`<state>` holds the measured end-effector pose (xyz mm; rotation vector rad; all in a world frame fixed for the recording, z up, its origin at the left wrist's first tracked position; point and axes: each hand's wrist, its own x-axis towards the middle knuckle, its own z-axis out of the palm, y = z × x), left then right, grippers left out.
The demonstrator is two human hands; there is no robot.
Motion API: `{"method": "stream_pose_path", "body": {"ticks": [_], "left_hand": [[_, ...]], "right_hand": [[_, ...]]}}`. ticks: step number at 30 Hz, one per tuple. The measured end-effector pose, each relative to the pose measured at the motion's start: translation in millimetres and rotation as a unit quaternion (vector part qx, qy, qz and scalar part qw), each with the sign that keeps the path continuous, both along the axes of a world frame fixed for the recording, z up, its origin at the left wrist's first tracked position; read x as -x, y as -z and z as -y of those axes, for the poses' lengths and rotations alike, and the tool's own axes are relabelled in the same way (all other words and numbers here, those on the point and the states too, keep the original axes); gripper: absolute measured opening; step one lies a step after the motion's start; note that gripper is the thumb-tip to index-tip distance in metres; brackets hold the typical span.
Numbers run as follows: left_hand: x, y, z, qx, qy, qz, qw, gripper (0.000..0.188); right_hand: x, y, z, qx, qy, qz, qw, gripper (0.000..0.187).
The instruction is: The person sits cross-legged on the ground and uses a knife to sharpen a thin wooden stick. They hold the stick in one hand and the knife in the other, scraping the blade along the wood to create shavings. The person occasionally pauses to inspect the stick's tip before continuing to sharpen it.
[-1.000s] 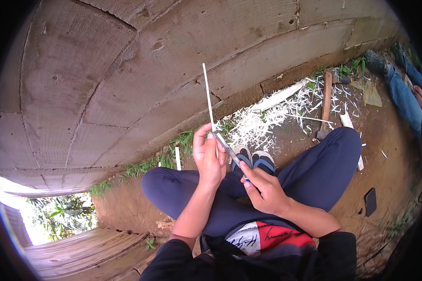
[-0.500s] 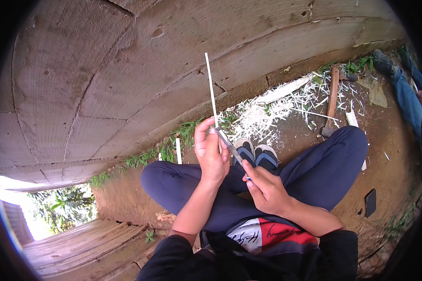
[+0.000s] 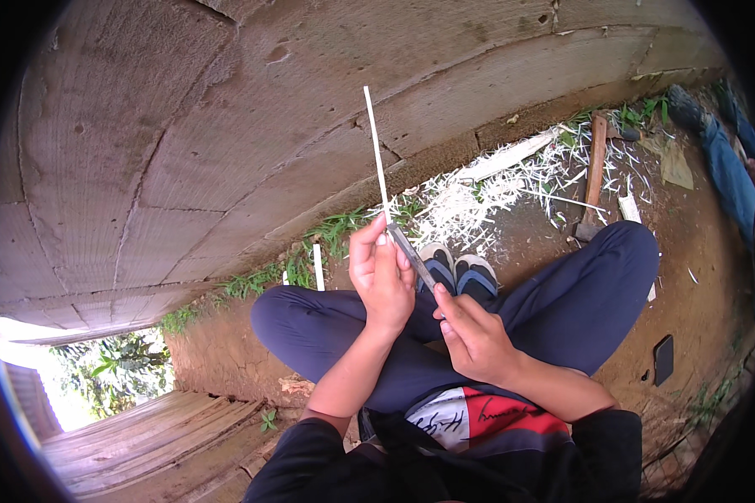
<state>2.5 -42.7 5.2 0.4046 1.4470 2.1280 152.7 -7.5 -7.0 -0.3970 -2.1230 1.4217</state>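
My left hand (image 3: pixel 384 283) pinches a thin pale wooden stick (image 3: pixel 376 151), which points up and slightly left past the fingertips toward the wall. Its lower end is hidden behind the fingers. In my right hand (image 3: pixel 478 339) is a dark flat knife (image 3: pixel 413 258), its handle mostly covered by the palm and fingers. The blade slants up and left, and its tip meets the stick at my left fingertips. Both hands are above my crossed legs, in front of my shirt.
White wood shavings (image 3: pixel 466 214) and a pale split piece (image 3: pixel 512 158) lie by the block wall (image 3: pixel 294 109). A wooden-handled axe (image 3: pixel 596 168) rests nearby. Sandals (image 3: pixel 476 277) sit before my legs, a black phone (image 3: pixel 663 360) lies right. Another person's jeans (image 3: pixel 727 172) show far right.
My left hand and the stick have shifted slightly, with the stick's top a little higher and further left. The knife stays against the stick at nearly the same slant.
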Motion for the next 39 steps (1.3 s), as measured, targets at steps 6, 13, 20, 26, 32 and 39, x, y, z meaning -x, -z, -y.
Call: {"method": "stream_pose_path", "body": {"ticks": [6,13,20,26,32,39], "left_hand": [[-4.3,5.0,2.8,-0.041,0.021,0.015,0.999,0.023],[-6.5,-1.9,0.7,-0.032,0.028,0.014,0.999,0.023],[-8.4,-12.0,3.0,-0.032,0.039,-0.016,0.999,0.024],[-6.5,-10.4,4.2,-0.034,0.035,-0.017,0.999,0.024],[-39.0,13.2,14.4,0.035,0.142,-0.071,0.987,0.021],[-0.9,8.3,8.6,0.026,0.074,0.038,0.996,0.022]], "right_hand": [[0.5,7.0,6.2,-0.034,0.026,-0.002,0.999,0.058],[4.0,9.3,7.6,-0.098,0.060,0.009,0.993,0.061],[7.1,10.1,3.3,-0.147,0.100,0.004,0.984,0.059],[12.5,7.4,0.9,-0.154,0.109,0.006,0.982,0.056],[15.8,-14.0,-47.2,-0.022,0.279,-0.039,0.959,0.050],[1.6,-3.2,-37.1,0.129,0.283,-0.071,0.948,0.050]]}}
